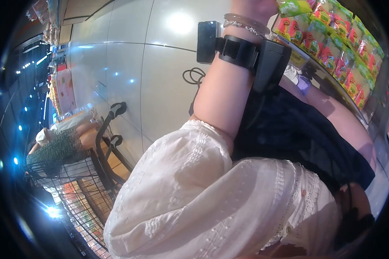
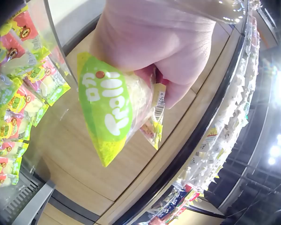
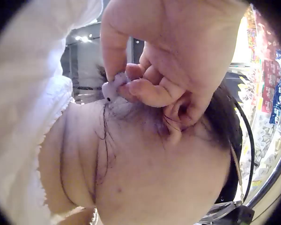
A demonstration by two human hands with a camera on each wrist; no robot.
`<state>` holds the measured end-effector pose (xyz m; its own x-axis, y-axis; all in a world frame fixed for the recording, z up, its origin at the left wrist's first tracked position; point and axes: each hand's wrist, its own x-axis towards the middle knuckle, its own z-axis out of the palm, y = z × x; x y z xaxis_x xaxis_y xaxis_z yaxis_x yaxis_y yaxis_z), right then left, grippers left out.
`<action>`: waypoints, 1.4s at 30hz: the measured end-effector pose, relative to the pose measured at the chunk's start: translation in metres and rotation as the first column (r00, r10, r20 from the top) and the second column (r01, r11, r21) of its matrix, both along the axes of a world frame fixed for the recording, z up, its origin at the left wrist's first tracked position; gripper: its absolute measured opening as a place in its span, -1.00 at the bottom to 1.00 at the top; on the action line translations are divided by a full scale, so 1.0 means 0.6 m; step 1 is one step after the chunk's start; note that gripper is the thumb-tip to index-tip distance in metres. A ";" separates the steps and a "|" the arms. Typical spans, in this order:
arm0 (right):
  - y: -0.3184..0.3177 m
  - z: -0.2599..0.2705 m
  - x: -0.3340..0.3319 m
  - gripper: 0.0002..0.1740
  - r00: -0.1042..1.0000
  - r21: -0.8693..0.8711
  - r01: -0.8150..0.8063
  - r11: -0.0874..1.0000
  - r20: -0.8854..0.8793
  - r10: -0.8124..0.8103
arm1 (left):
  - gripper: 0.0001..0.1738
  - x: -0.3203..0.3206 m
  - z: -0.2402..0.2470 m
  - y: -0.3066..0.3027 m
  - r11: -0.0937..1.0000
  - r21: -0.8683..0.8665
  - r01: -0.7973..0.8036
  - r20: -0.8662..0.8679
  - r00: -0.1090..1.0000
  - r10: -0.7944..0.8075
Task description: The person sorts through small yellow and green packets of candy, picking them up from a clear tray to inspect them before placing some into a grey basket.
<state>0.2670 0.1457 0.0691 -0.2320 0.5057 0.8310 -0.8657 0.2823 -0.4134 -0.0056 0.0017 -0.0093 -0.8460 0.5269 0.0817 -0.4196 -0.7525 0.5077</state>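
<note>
My left hand point(image 1: 257, 7) point(image 2: 154, 42) grips a green and clear Trolli candy bag point(image 1: 294, 7) point(image 2: 105, 108), its fingers curled at the top of the pack. A small piece with a barcode label point(image 2: 159, 103) shows beside the bag, under the fingers. Up at the side of the head, my right hand point(image 3: 173, 51) pinches a small pale earbud point(image 3: 113, 90) between its fingertips, below the ear point(image 3: 180, 112). Part of that hand touches the ear. The head view does not show the right hand.
Rows of similar candy bags point(image 1: 333, 39) point(image 2: 14, 103) fill a display beside the left hand. A wire shopping cart point(image 1: 80, 181) stands at the left, with another person point(image 1: 58, 146) by it. Tiled floor point(image 1: 164, 69) lies between. White packets point(image 2: 229, 112) line a curved shelf.
</note>
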 end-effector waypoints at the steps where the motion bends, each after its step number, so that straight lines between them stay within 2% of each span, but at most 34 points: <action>1: 0.000 0.000 -0.002 -0.69 1.000 -0.007 -0.011 1.000 -0.001 0.011 | -0.77 0.003 0.001 0.000 1.000 -0.005 -0.007 0.028 1.000 0.007; 5: 0.002 0.006 -0.009 -0.70 0.999 -0.014 -0.048 0.999 -0.003 0.048 | -0.77 -0.003 -0.005 -0.001 0.998 0.051 0.031 0.010 0.999 -0.031; 9: 0.012 0.020 -0.023 -0.70 0.995 0.011 -0.100 0.995 -0.013 0.101 | -0.79 -0.006 -0.007 0.000 0.994 0.111 0.003 0.013 1.000 -0.004; 11: 0.017 0.028 -0.027 -0.71 0.992 0.027 -0.121 0.992 -0.015 0.122 | -0.81 0.005 0.005 0.004 0.996 0.019 -0.092 0.010 0.996 0.091; 12: 0.019 0.032 -0.030 -0.71 0.991 0.033 -0.129 0.991 -0.016 0.129 | -0.81 0.001 0.002 0.003 0.995 0.032 -0.098 0.010 0.995 0.098; 14: 0.024 0.038 -0.032 -0.71 0.990 0.041 -0.139 0.989 -0.014 0.140 | -0.82 -0.007 -0.010 -0.002 0.999 0.046 0.005 -0.004 1.000 -0.004; 21: 0.031 0.052 -0.036 -0.71 0.989 0.031 -0.146 0.989 -0.028 0.147 | -0.82 0.001 0.006 -0.003 0.998 0.058 -0.007 -0.015 1.000 0.008; 23: 0.034 0.059 -0.031 -0.71 0.991 0.033 -0.129 0.991 -0.026 0.129 | -0.82 0.009 0.015 0.000 0.997 0.006 -0.071 0.054 0.996 0.071; 25: 0.040 0.069 -0.021 -0.70 0.995 0.045 -0.101 0.994 -0.021 0.102 | -0.80 -0.001 -0.002 -0.007 0.998 0.053 -0.018 0.010 1.000 0.018; 27: 0.047 0.076 -0.012 -0.70 0.997 0.056 -0.067 0.996 -0.024 0.068 | -0.77 -0.008 -0.010 -0.012 0.999 0.002 -0.035 -0.070 0.997 0.035; 28: 0.049 0.079 -0.005 -0.70 0.999 0.058 -0.045 0.997 -0.019 0.046 | -0.75 0.000 0.003 -0.008 0.997 0.018 -0.076 -0.049 0.996 0.076; 29: 0.051 0.081 0.001 -0.70 1.000 0.060 -0.022 0.998 -0.015 0.023 | -0.72 -0.003 0.000 -0.010 0.999 0.050 -0.020 -0.026 0.999 0.021; 31: 0.057 0.083 0.013 -0.70 1.000 0.060 0.022 0.998 -0.014 -0.022 | -0.70 0.006 0.013 -0.007 0.993 -0.059 -0.107 -0.083 0.991 0.102; 32: 0.059 0.083 0.017 -0.69 0.999 0.056 0.040 0.998 -0.014 -0.039 | -0.70 0.008 0.014 -0.003 0.995 -0.056 -0.089 -0.081 0.993 0.084; 34: 0.064 0.080 0.020 -0.69 0.998 0.043 0.057 0.997 -0.015 -0.057 | -0.68 0.010 0.015 0.000 0.985 -0.063 -0.164 -0.094 0.983 0.157; 38: 0.074 0.074 0.013 -0.68 0.998 0.012 0.051 0.999 -0.030 -0.051 | -0.68 0.011 0.013 0.001 0.987 -0.054 -0.148 -0.167 0.976 0.138; 40: 0.078 0.073 0.006 -0.68 0.998 0.002 0.040 0.999 -0.047 -0.040 | -0.68 0.014 0.017 0.002 0.991 -0.077 -0.106 -0.083 0.992 0.100; 42: 0.079 0.075 0.001 -0.67 0.998 -0.012 0.030 0.999 -0.059 -0.031 | -0.69 0.014 0.017 -0.001 0.991 -0.091 -0.101 -0.126 0.988 0.089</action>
